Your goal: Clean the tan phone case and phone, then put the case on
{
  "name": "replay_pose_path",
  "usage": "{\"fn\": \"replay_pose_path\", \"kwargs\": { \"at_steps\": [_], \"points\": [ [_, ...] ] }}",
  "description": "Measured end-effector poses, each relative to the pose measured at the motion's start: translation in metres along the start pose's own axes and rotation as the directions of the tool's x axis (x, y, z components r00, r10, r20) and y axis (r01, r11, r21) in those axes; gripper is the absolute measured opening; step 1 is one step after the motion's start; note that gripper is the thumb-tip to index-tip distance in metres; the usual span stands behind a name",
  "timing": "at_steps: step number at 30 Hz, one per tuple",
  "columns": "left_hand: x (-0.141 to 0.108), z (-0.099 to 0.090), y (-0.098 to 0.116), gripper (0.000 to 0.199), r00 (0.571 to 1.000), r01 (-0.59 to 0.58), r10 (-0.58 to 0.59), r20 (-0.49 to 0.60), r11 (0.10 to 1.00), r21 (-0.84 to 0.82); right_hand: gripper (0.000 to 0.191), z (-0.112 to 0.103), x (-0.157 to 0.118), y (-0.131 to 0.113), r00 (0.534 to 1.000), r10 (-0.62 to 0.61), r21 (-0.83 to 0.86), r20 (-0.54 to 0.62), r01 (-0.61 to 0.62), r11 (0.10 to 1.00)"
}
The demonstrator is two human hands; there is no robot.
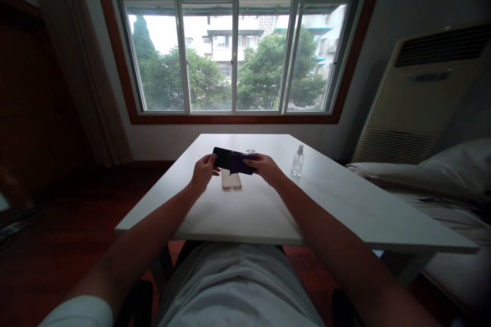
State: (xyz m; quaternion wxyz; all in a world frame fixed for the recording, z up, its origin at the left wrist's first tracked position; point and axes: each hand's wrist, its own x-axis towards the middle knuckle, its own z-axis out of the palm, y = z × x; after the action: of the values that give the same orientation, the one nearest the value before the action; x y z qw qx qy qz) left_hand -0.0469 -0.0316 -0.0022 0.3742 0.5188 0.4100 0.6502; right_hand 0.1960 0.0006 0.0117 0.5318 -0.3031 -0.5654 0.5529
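Observation:
A dark smartphone (229, 159) is held sideways above the table, tilted slightly down to the right. My left hand (204, 171) grips its left end between thumb and fingers. At the other end, my right hand (264, 166) has its thumb on the near face, with the fingers mostly hidden behind. Something dark and ragged-edged hangs at the phone's lower edge; I cannot make out what it is. Below the phone, a pale tan phone case (231, 181) lies on the white table (245, 219), its far part covered from view by the phone.
A clear spray bottle (296, 161) stands upright on the table to the right. Behind the phone lies a small ring-like object (250, 152). A covered sofa (414, 179) and a floor-standing air conditioner (418, 97) are at the right, and a window (233, 56) is ahead.

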Motion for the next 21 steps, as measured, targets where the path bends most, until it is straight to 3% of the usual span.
{"fn": "replay_pose_path", "kwargs": {
  "at_steps": [6,10,16,21],
  "points": [
    [0.000,-0.002,-0.002,0.042,0.999,-0.030,0.030,-0.034,0.999,-0.011,0.050,0.004,-0.006,-0.002,0.992,0.084,-0.139,0.091,-0.071,0.988],
    [0.001,-0.004,-0.002,0.046,0.999,-0.014,0.013,-0.030,1.000,-0.023,0.046,0.008,-0.008,0.000,0.987,0.143,-0.204,0.075,-0.126,0.971],
    [0.001,-0.002,-0.002,0.042,0.998,0.042,-0.044,-0.040,0.998,-0.035,0.038,0.012,-0.002,0.009,0.996,-0.004,-0.239,-0.087,-0.017,0.971],
    [0.002,-0.003,-0.002,0.040,0.999,0.030,-0.030,-0.024,1.000,-0.010,0.040,0.010,-0.003,0.005,0.994,-0.084,-0.249,-0.066,0.065,0.966]
  ]
}}
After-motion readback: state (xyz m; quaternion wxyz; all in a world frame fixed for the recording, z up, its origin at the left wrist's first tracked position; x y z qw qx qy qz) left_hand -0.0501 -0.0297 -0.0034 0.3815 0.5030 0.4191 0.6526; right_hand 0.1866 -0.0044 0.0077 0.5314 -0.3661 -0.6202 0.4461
